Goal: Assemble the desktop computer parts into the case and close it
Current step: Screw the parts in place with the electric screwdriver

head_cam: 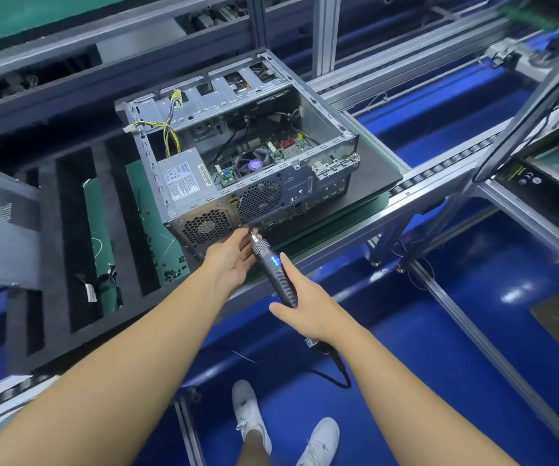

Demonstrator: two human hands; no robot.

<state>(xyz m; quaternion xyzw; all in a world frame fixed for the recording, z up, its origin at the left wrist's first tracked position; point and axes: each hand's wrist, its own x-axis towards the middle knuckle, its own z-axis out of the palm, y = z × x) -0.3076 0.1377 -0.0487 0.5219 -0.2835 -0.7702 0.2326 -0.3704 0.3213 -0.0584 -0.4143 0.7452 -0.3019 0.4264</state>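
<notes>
My right hand (308, 307) wraps the handle of the driver (273, 267). My left hand (232, 258) pinches at its bit, tight against the lower rear edge of the case (305, 191). The case lies open on a dark pad (382, 169), with the power supply (180, 176) and board (261, 156) inside. Loose screws (172, 273) lie to its left.

Grey case (325, 116), black screwdriver (276, 274)

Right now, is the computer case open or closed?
Open: the computer case has no panel on top; the power supply and motherboard show inside.
</notes>
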